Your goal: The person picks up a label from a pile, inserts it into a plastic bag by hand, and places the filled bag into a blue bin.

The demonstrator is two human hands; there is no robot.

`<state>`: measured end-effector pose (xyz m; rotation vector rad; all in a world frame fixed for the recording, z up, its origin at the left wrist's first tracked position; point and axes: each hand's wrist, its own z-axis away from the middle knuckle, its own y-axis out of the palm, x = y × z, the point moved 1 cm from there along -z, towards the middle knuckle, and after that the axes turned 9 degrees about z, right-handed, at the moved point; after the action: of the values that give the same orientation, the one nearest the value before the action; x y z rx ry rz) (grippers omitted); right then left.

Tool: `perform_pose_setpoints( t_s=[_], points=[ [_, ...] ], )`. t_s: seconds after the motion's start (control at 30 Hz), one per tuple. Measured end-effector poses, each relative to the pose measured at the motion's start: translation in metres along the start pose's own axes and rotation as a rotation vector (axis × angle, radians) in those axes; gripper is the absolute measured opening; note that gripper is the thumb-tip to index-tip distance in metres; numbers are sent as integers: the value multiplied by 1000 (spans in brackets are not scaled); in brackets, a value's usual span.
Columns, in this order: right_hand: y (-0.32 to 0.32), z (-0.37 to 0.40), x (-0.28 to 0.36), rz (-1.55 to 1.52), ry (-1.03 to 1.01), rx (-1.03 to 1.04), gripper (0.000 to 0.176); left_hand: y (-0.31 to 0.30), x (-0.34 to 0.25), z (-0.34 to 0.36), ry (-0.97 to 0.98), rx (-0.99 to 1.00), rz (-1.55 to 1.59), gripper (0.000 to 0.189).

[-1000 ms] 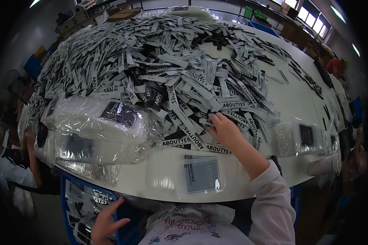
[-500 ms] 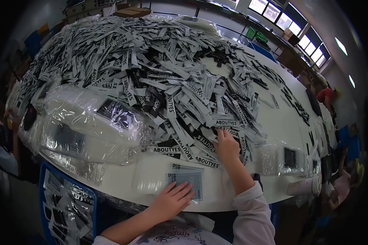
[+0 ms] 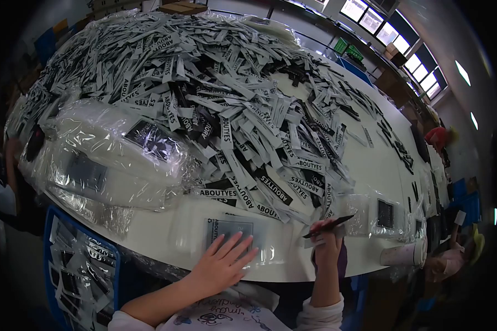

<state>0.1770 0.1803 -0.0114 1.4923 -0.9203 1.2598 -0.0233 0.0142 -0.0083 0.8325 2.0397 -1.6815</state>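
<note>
Dark narrow packet (image 3: 339, 221): held in the right hand (image 3: 326, 243), seen nearly edge-on, tilted, upper end toward 2 o'clock. Clear printed bags (image 3: 214, 225): flat on the table (image 3: 292, 263), grey-blue panel visible, partly covered by the left hand (image 3: 222, 267); contact unclear. "ABOUTYES" packets (image 3: 226, 132): loose, overlapping pile, grey and black, at 12 o'clock from the bags.

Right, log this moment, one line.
left hand over clear plastic bag | right hand holding narrow dark strip | beyond: heaped grey and black strips
</note>
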Motion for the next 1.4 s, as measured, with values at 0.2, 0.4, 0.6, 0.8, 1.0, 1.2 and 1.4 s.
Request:
perform_pose_setpoints(
  t_s=[0.2, 0.4, 0.6, 0.8, 1.0, 1.2, 1.4],
  points=[
    [7, 28, -14, 131, -146, -189, 21, 24, 12, 1, 72, 77, -90, 45],
    [19, 34, 8, 167, -377, -414, 23, 22, 11, 4, 60, 49, -153, 44],
    [-12, 51, -44, 587, -368, -212, 26, 18, 7, 2, 51, -53, -65, 41],
    [0, 83, -28, 576, -409, -241, 29, 14, 4, -1, 49, -50, 35, 40],
    [-8, 97, -53, 361, -205, -349, 32, 12, -2, -2, 60, -73, 137, 45],
    [28, 92, -13, 100, 317, -29, 18, 37, -13, 3, 172, -218, 153, 42],
    [63, 103, -18, 325, 218, 98, 51, 25, -9, 19, 202, -334, 118, 89]
  ],
)
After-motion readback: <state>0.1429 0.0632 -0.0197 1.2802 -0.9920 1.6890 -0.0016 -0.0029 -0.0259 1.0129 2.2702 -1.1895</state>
